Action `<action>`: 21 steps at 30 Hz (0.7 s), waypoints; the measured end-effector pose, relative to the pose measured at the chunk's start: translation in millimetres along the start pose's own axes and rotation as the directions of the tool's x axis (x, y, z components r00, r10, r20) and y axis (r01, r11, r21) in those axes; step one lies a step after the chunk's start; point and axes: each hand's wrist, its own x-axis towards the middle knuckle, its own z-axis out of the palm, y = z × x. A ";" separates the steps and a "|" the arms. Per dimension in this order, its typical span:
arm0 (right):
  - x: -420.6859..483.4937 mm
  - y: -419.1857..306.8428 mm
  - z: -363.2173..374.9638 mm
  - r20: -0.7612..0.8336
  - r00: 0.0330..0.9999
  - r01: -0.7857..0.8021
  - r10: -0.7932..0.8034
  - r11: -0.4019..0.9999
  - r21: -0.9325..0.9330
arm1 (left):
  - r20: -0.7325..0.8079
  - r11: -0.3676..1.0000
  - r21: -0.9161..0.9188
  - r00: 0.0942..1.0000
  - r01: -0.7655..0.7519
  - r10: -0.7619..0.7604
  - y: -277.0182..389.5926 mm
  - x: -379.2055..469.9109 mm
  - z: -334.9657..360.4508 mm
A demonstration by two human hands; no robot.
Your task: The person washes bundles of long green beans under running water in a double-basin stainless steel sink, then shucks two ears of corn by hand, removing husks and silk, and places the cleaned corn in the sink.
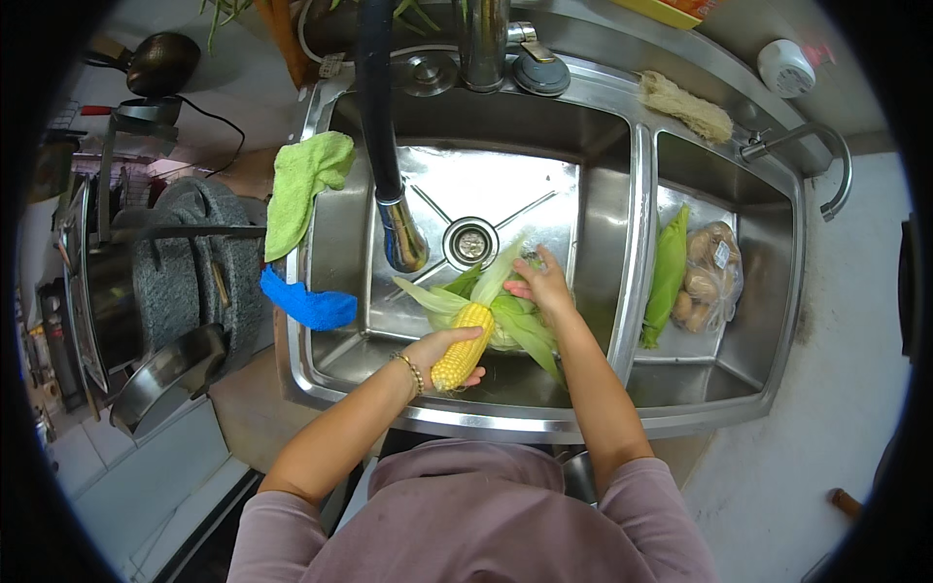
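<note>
My left hand (431, 351) grips an ear of corn (466, 346) over the near part of the large sink basin. Its yellow kernels are bare, and pale green husk leaves (490, 280) fold back from its far end. Beside those leaves is my right hand (543, 283), fingers apart and holding nothing; whether it touches a leaf is hard to see. More loose green husk (536, 335) lies below both hands, partly covering a pale, kernelled piece (503, 337). Beyond the corn is the round drain (471, 243) of the steel basin (503, 164).
A black faucet hose with a chrome spray head (402, 237) hangs into the basin. Green (302, 186) and blue (310, 299) cloths drape over the left rim. The smaller right basin holds an unhusked corn ear (665, 277) and a plastic bag of round brown produce (707, 273).
</note>
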 end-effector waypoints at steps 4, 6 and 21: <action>-90.7 -33.3 6.0 0.201 0.757 0.625 -0.622 0.598 -0.502 | 0.100 0.996 -0.065 0.993 0.062 -0.055 10.7 13.3 -5.4; -105.5 -34.3 6.6 0.621 0.665 0.724 -0.414 0.156 -0.672 | 0.179 0.997 -0.078 0.984 0.028 -0.014 15.2 14.2 -5.5; -95.9 -106.8 -16.4 0.858 0.513 0.799 0.017 0.355 -0.485 | 0.468 0.988 0.151 0.882 -0.016 -0.057 0.1 -128.5 -9.7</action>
